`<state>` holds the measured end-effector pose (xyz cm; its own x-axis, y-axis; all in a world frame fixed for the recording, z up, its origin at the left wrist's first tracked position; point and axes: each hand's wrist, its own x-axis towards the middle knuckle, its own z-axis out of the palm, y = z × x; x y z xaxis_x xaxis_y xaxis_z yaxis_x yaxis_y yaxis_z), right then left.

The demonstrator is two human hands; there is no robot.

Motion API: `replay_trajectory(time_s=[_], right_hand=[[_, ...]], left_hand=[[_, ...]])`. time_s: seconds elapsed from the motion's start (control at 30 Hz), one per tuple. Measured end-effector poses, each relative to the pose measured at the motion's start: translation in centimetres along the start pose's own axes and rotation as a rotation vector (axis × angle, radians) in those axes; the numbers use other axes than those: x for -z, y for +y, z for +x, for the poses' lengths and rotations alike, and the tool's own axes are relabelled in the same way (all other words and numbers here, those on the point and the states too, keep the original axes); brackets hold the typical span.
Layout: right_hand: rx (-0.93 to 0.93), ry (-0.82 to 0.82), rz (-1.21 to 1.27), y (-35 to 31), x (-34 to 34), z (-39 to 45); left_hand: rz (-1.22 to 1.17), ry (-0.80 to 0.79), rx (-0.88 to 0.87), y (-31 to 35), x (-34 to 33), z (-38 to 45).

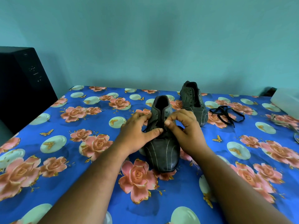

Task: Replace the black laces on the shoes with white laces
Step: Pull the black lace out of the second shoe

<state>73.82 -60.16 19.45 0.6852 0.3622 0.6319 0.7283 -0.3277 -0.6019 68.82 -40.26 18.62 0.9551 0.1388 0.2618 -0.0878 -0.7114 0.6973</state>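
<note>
At the far left a black box (24, 81) stands off the edge of the floral cloth (68, 159), well apart from your work and no part of it. Your left hand (137, 133) rests against the left side of the near shoe (161, 143), fingers laid along the striped flank and thumb stretched across toward the tongue; it grasps nothing that I can make out, and I judge it is there to steady the shoe while the other hand pulls. A thin run of the black lace (152, 122) shows just above that thumb, so this shoe is not yet stripped. The shoe sits toe toward you with its opening facing away, which puts the eyelets under both hands. Your right hand (182, 128) is curled over the eyelet row, thumb and forefinger pinched together; it looks like a grip on the lace, but the strand between the fingertips is hidden, so I cannot tell for certain. Further right and behind, the second shoe (193, 102) lies with bare eyelets, and its removed black lace (226, 114) lies in a loose tangle just beside it, out of the way. At the right edge a pale tangle (284, 122) may be the white laces, near a whitish box (286, 101); it is too blurred to be sure.
</note>
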Motion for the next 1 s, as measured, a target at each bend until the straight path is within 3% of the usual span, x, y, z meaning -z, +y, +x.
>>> replay_trajectory(time_s=[0.17,0.23,0.33,0.5,0.57,0.67,0.73,0.8,1.0], right_hand=[[-0.258,-0.094,0.551,-0.5,-0.1,-0.2],[-0.241,-0.072,0.363,-0.7,-0.1,-0.2],[-0.082,-0.028,-0.194,-0.1,0.0,-0.1],[0.056,0.031,-0.312,0.1,0.4,-0.1],[0.006,-0.015,-0.174,-0.2,0.5,-0.1],[-0.271,-0.1,0.414,-1.5,0.7,-0.2],[-0.354,-0.054,0.598,-2.0,0.8,-0.2],[-0.338,-0.001,0.467,-2.0,0.7,-0.2],[-0.105,0.013,-0.268,-0.7,0.1,0.0]], left_hand=[[0.065,0.013,0.033,0.5,0.2,-0.1],[0.093,0.009,0.04,0.6,0.3,-0.1],[0.106,-0.002,0.045,0.5,0.3,-0.1],[0.041,-0.025,0.032,0.3,0.3,0.0],[0.031,-0.026,0.028,0.2,0.3,0.0],[0.029,-0.027,0.028,0.2,0.2,0.0],[0.03,-0.034,0.039,0.2,0.1,0.1],[0.053,-0.031,0.046,0.2,0.1,0.1],[0.105,-0.008,0.015,0.2,0.1,0.1]])
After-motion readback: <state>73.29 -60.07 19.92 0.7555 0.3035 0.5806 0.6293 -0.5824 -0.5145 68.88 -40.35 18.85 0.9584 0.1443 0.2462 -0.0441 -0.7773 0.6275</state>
